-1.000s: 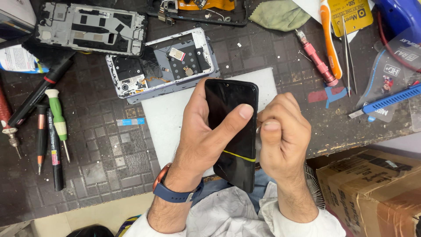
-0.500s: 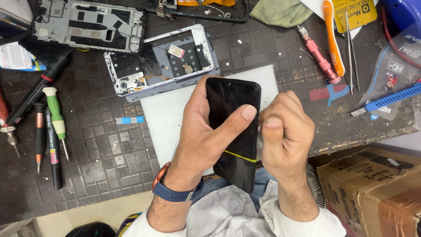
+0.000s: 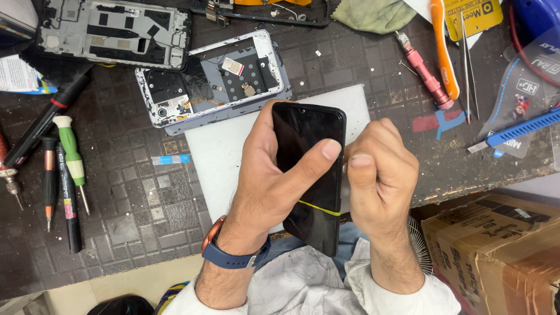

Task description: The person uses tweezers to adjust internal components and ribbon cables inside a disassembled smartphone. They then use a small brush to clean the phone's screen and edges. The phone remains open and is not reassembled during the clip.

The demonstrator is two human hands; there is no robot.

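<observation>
My left hand (image 3: 265,181) grips a black smartphone (image 3: 308,140), screen up, with the thumb laid across the glass. A thin yellow line crosses the screen's lower part. My right hand (image 3: 379,175) is curled into a fist against the phone's right edge, thumb pressed at the side; whatever it pinches there is hidden. The phone is held over a white pad (image 3: 216,151) on the dark workbench. A blue watch sits on my left wrist.
An opened phone frame (image 3: 216,79) and a dark phone chassis (image 3: 114,32) lie behind the pad. Screwdrivers (image 3: 67,157) lie at left, a pink driver (image 3: 426,73), orange tool (image 3: 440,46) and tweezers (image 3: 466,52) at right. A cardboard box (image 3: 496,251) stands lower right.
Both hands and the phone have held nearly the same pose; the view has shifted slightly downward and left.
</observation>
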